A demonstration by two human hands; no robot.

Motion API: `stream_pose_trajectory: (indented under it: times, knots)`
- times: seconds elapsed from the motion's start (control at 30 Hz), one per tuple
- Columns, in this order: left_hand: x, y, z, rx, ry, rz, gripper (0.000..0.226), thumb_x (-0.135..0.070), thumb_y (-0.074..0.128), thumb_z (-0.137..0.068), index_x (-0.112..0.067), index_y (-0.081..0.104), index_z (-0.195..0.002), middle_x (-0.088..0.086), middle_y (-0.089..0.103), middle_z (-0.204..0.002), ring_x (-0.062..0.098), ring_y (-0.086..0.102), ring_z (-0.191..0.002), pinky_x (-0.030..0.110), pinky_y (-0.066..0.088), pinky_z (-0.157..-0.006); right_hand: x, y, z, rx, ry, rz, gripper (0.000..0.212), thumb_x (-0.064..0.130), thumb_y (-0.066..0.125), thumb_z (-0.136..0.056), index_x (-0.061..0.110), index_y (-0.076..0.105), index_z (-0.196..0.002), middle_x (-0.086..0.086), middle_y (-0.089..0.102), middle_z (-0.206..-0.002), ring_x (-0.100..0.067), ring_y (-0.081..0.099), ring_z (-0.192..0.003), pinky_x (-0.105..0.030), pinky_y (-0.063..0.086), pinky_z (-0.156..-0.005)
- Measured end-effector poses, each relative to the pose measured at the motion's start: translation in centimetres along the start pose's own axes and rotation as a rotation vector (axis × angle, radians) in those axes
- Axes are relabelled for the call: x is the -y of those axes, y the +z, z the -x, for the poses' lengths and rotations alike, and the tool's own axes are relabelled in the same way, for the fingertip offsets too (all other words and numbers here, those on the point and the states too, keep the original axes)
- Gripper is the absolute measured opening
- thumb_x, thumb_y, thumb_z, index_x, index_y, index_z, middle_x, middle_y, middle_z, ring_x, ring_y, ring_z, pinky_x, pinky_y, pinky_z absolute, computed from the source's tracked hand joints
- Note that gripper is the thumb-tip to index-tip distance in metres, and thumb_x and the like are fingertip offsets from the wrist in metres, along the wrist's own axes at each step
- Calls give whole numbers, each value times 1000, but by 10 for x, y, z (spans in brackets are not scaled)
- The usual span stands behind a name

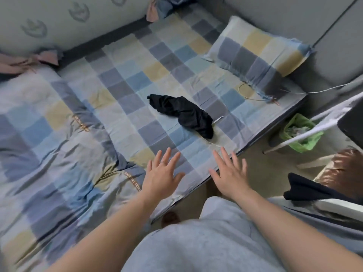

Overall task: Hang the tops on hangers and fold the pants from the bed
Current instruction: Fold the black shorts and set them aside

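Here's the bed (pixel 137 75), filling most of the view, its sheet a soft cotton-looking check of blue, grey and pale yellow squares, lightly creased. At nine o'clock a matching quilt (pixel 49 154) lies rumpled in deep folds. Up at two o'clock sits a plump rectangular pillow (pixel 259 54) in the same check.

Now the one to watch: a black garment (pixel 182 114), dead centre on the sheet, bunched into a long twisted lump running from eleven to five o'clock. Top or pants? Too crumpled to tell. It looks thin, limp and light, a matte fabric with no stiffness at all, so it should sag and untwist once lifted. My call is to find the waistband or a hem at one end and pinch there, then shake it out flat.

And the hands! The left hand (pixel 162 177) and right hand (pixel 229 173) hover at six o'clock of the garment, over the bed's near edge, palms down, fingers spread wide and straight, holding nothing, well short of the cloth. A slim ring (pixel 163 162) shows on the left.
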State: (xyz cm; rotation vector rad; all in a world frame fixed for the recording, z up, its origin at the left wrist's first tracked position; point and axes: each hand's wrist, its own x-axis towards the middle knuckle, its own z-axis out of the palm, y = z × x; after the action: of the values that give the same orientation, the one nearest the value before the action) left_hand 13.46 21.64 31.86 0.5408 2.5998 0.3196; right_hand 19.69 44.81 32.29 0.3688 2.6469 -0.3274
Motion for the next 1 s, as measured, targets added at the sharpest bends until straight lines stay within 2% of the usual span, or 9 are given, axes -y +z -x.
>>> stream_pose_trajectory:
  times: [0.27, 0.57, 0.73, 0.83, 0.9, 1.0]
  knots:
    - [-46, 13, -96, 80, -166, 57, 68, -62, 33, -101, -39, 6, -159, -3, -1, -169, 29, -1, -155, 53, 11, -123, -71, -33, -133, 128, -153, 184, 65, 57, 26, -102, 37, 0, -159, 7, -7, -168, -25, -7, -155, -58, 2, -120]
    - [-106, 83, -201, 262, -443, 269, 68, -61, 35, -100, -37, 11, -159, -1, 3, -169, 29, 2, -155, 53, 14, -121, -165, -38, -267, 349, -330, 447, 63, 55, 23, -103, 35, 1, -159, 7, -8, -168, -27, -5, -155, -57, 4, -120]
    - [-110, 143, -259, 372, -403, 279, 69, -58, 38, -100, -37, 9, -159, 0, 4, -169, 30, 4, -155, 53, 14, -123, -188, 3, -344, 381, -416, 535, 64, 52, 26, -104, 33, 0, -159, 6, -8, -168, -28, -5, -154, -57, 2, -120]
    - [-101, 183, -301, 393, -396, 275, 70, -58, 39, -100, -35, 9, -159, 0, 2, -169, 31, 5, -155, 53, 16, -122, -195, 42, -396, 357, -465, 558, 66, 50, 32, -103, 32, 3, -159, 5, -3, -169, -28, -1, -154, -57, 8, -120]
    - [-98, 206, -333, 376, -387, 301, 72, -56, 44, -99, -35, 9, -159, 2, 0, -169, 33, 8, -153, 51, 20, -120, -199, 66, -430, 332, -480, 540, 68, 47, 38, -102, 33, 4, -159, 4, 1, -169, -29, 3, -154, -55, 12, -119]
    - [-95, 236, -380, 254, -331, 280, 81, -51, 54, -95, -32, 8, -159, 5, -9, -169, 35, 18, -149, 47, 28, -115, -201, 99, -476, 293, -539, 526, 75, 41, 48, -99, 33, 4, -159, 0, 5, -168, -31, 8, -153, -52, 17, -118]
